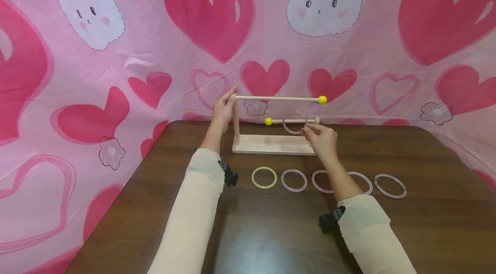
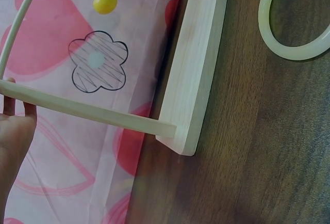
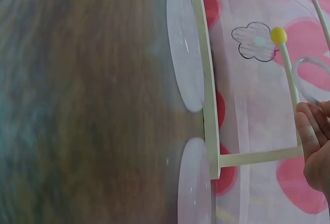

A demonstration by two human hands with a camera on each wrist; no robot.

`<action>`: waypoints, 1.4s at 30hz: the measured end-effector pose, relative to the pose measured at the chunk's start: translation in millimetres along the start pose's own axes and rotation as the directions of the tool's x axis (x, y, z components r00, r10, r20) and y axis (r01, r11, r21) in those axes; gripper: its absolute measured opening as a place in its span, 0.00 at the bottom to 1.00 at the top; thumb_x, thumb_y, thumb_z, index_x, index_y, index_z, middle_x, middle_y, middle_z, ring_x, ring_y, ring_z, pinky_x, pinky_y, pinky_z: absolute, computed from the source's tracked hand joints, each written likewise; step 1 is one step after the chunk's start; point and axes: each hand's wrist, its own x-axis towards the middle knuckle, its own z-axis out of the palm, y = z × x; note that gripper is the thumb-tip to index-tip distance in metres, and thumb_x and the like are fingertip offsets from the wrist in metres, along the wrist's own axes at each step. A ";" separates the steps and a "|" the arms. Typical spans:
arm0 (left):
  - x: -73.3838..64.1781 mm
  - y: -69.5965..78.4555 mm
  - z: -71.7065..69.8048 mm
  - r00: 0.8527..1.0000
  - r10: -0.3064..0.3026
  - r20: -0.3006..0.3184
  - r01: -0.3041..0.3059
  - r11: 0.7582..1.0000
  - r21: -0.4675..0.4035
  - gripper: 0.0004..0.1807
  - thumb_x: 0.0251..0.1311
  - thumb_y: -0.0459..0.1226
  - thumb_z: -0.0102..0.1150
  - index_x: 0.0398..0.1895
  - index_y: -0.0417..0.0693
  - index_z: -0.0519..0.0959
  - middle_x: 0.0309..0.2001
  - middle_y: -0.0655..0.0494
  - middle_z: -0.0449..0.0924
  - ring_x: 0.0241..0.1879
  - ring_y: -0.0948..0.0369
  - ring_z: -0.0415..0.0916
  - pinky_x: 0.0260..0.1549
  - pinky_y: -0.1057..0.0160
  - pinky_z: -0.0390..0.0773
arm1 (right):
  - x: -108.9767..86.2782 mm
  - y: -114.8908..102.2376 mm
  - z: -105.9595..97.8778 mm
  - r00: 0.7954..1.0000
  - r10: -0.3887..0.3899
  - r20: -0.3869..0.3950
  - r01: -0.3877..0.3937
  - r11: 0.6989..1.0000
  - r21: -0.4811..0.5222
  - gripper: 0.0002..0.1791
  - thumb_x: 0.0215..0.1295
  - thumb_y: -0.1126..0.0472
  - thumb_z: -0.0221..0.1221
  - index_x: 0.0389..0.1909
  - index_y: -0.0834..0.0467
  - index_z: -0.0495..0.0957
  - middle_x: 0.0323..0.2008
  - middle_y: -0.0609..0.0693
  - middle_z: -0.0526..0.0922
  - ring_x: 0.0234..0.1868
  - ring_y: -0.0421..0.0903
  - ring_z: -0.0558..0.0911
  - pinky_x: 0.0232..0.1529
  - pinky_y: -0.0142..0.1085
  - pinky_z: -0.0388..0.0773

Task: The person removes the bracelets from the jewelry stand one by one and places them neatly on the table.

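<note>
A pale wooden stand (image 1: 273,150) has a long base, a tall left post and a shorter right post. Each post carries a horizontal rod tipped with a yellow ball. My left hand (image 1: 223,112) grips the top of the tall post, fingers behind it. At the lower rod (image 1: 277,121), my right hand (image 1: 323,138) pinches a translucent pale purple ring (image 1: 293,132). That ring appears to hang around the rod, near the right post. In the right wrist view, the ring (image 3: 304,60) overlaps the rod, and part of it is hidden by the fingers.
In front of the stand, several rings lie in a row on the dark wood table (image 1: 271,231): a yellow-green ring (image 1: 264,188) at the left, then a purple ring (image 1: 294,191) and pinkish ones. The right forearm passes over the row. A pink heart-print cloth (image 1: 186,20) hangs behind.
</note>
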 end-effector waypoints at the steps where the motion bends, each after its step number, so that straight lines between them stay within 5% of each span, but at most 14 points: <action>1: -0.1 0.1 0.0 1.000 -0.001 0.000 0.001 1.000 -0.001 0.18 0.67 0.33 0.47 0.59 0.45 0.73 0.57 0.49 0.73 0.59 0.59 0.66 0.56 0.68 0.66 | 0.1 0.2 -1.1 1.000 0.003 0.001 -0.003 1.000 0.006 0.11 0.61 0.69 0.58 0.41 0.73 0.79 0.33 0.67 0.82 0.23 0.31 0.81 0.27 0.24 0.78; 20: -0.2 0.6 0.0 1.000 0.002 -0.008 -0.002 1.000 0.017 0.18 0.66 0.32 0.47 0.58 0.45 0.73 0.56 0.50 0.74 0.59 0.60 0.66 0.55 0.69 0.66 | 3.2 6.4 -27.7 0.997 0.054 -0.047 -0.055 0.998 -0.027 0.13 0.61 0.67 0.58 0.43 0.73 0.78 0.38 0.68 0.80 0.20 0.26 0.78 0.26 0.24 0.78; 25: -0.1 1.3 0.7 1.000 0.009 -0.010 -0.009 1.000 0.023 0.18 0.66 0.32 0.47 0.58 0.44 0.73 0.56 0.49 0.74 0.59 0.59 0.66 0.56 0.68 0.66 | 5.0 8.5 -33.5 0.993 0.097 -0.066 -0.094 0.995 0.039 0.15 0.61 0.68 0.58 0.44 0.76 0.76 0.38 0.69 0.79 0.19 0.27 0.79 0.27 0.25 0.79; 42: 1.0 0.5 -0.3 1.000 0.011 -0.001 -0.011 1.000 0.022 0.18 0.67 0.33 0.47 0.59 0.45 0.72 0.58 0.50 0.72 0.60 0.59 0.65 0.57 0.69 0.65 | 4.8 8.7 -56.9 0.986 0.127 -0.107 -0.123 0.992 0.040 0.14 0.61 0.68 0.57 0.44 0.75 0.77 0.28 0.47 0.84 0.21 0.29 0.80 0.29 0.26 0.79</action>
